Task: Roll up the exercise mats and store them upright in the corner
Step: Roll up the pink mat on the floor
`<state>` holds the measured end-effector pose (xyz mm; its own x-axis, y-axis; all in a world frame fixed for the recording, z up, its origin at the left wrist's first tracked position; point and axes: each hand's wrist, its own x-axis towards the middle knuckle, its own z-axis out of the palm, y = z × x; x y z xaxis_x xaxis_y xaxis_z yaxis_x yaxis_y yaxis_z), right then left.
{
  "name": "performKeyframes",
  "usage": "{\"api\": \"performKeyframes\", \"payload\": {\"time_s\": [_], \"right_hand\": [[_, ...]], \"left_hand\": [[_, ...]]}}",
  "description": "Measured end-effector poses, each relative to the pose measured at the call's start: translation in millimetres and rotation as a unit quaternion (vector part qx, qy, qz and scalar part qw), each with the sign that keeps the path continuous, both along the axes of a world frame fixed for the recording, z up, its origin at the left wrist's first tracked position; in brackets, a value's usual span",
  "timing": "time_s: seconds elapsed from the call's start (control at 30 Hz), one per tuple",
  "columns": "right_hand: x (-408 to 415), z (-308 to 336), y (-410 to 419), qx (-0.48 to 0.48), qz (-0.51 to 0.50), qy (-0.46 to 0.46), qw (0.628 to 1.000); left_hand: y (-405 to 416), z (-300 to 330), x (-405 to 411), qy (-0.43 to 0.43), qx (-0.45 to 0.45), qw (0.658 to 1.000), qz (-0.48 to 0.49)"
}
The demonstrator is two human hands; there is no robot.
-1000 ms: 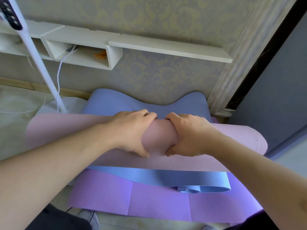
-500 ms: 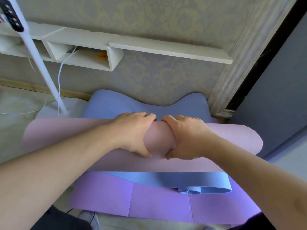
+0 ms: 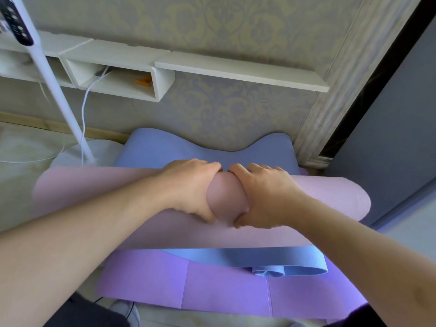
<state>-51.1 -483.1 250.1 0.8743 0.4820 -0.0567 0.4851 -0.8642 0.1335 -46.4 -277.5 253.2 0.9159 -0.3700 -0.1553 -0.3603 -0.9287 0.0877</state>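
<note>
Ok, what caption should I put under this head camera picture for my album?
Both hands, left and right, grip the rolled pink mat lying across blue and purple mats.

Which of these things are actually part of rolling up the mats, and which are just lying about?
Part of the job:
pink mat, gripped by left hand and right hand
blue mat
purple mat

Lying about:
white shelf
white stand
white cable
orange item on the shelf
</note>
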Motion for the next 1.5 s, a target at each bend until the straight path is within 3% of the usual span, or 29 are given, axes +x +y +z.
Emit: {"api": "performKeyframes", "payload": {"time_s": [0.2,0.27,0.4,0.5,0.73,0.9,1.03,1.23,1.4,1.5], "right_hand": [[5,6,-3,0.058,-0.047,0.074,0.994],[4,4,-3,0.058,-0.045,0.085,0.994],[2,2,-3,-0.025,0.005,-0.009,1.0],[4,6,-5,-0.004,0.011,-0.004,1.0],[7,3,-6,0.047,-0.02,0.056,0.997],[5,1,-7,-0.009,0.02,0.009,1.0],[6,0,-6,0.013,0.015,0.018,1.0],[11,-1,-7,0.047,0.029,0.023,0.998],[21,-7,-15,0.153,0.046,-0.104,0.982],[26,4,-27,0.258,-0.041,-0.239,0.935]], "left_hand": [[-12,-20,-8,-0.102,0.099,0.988,-0.055],[-13,-18,-4,-0.093,0.08,0.991,-0.054],[-1,-2,3,-0.042,0.02,0.999,-0.012],[3,-1,1,-0.001,-0.006,1.0,0.004],[-12,-13,-7,-0.047,0.06,0.996,-0.038],[-2,0,3,0.005,0.003,1.0,-0.015],[3,4,1,0.041,-0.02,0.999,-0.008],[-12,-13,-6,-0.014,0.013,0.999,-0.032],[0,-13,15,-0.057,-0.038,0.997,0.032],[21,-4,28,-0.019,-0.186,0.971,0.146]]}}
